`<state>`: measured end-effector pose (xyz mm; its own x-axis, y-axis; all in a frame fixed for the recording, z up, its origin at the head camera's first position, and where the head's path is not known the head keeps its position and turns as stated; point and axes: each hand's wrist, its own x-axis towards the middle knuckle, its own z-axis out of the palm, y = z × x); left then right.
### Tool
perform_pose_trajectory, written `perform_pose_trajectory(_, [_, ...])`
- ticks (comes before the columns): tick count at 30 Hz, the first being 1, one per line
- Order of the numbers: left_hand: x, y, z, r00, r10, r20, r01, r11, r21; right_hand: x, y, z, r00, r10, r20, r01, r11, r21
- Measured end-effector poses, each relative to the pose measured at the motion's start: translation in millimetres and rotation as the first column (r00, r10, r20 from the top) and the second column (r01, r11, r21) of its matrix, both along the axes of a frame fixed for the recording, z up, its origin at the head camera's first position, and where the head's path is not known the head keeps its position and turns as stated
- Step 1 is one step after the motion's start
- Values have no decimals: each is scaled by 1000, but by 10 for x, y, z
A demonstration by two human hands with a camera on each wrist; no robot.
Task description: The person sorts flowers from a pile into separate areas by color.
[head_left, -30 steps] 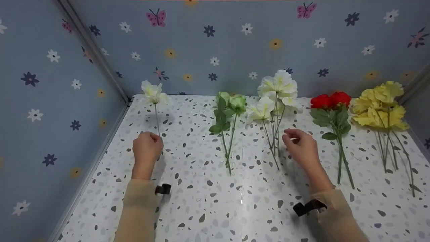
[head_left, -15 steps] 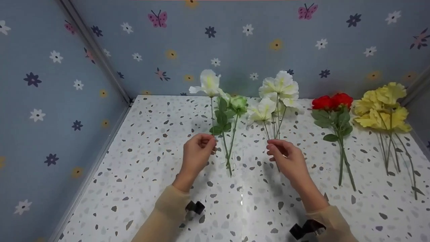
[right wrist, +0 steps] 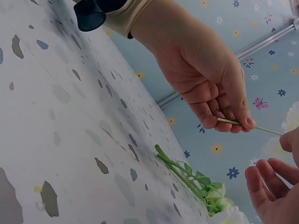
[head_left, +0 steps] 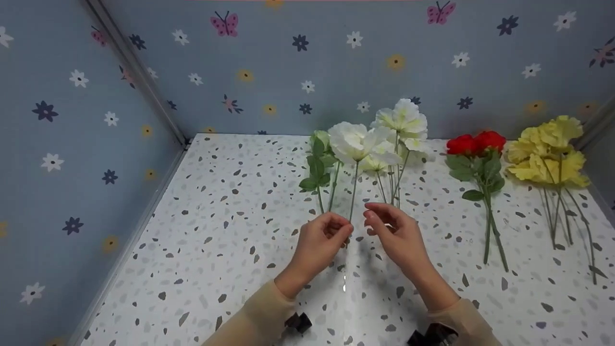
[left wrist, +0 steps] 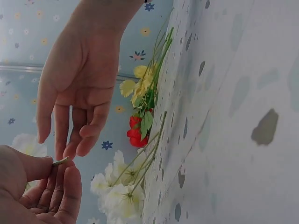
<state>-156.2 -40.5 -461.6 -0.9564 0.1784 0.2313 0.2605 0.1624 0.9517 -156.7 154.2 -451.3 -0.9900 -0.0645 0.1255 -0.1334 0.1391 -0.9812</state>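
My left hand (head_left: pixel 319 245) pinches the thin stem of a white artificial flower (head_left: pixel 353 142) between thumb and fingers, holding it upright over the table. In the left wrist view the cut end of the stem (left wrist: pixel 60 161) pokes out past the thumb. My right hand (head_left: pixel 399 240) is just to the right of that stem, its fingers loosely bent and nothing in its grasp. Behind it, more white flowers (head_left: pixel 403 117) lie with crossed stems, partly covered by the held bloom. Green roses (head_left: pixel 316 166) lie behind my left hand, their lower stems hidden by it.
Two red roses (head_left: pixel 475 143) with leafy stems lie right of my right hand. Farther right is a bunch of yellow flowers (head_left: pixel 547 158). Patterned blue panels (head_left: pixel 269 57) stand at the back and left of the speckled white table (head_left: pixel 216 206).
My left hand has carried the white flower from the far left to the middle, in front of the green roses. My right hand has moved left and nearer to me, close to the left.
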Motion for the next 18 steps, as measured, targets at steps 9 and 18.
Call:
perform_pose_trajectory(9, [94,121,-40,999,-43,-15,42,997,-61,-10,-3,-27,998,35,-50,-33,999,32])
perform_pose_trajectory(18, [119,162,-96,994,-110,13,110,988,-109,2,36,29,998,10,-58,-11,1000,-22])
